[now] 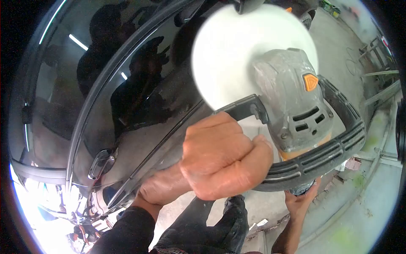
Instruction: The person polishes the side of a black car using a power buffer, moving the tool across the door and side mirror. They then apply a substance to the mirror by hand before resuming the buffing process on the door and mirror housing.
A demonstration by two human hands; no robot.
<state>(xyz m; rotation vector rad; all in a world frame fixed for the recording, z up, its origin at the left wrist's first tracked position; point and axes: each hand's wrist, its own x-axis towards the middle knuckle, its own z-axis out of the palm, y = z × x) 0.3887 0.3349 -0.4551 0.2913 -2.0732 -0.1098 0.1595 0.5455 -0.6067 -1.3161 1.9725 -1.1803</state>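
A grey, dust-marked polisher [285, 93] with an orange badge fills the upper right of the head view. Its large round white pad [222, 51] faces the black car's side; whether pad and paint touch cannot be told. My left hand [224, 156] is closed around the black loop handle [311, 163] of the polisher. Lower down, my right hand [302, 199] wraps around the dark rear part of the machine, its fingers partly hidden behind the loop handle.
The glossy black car [165, 118] takes up the left side, with a door handle [101, 164] low on its panel. Pale concrete floor [327, 46] lies beyond the polisher. Metal framing [382, 93] stands along the right wall.
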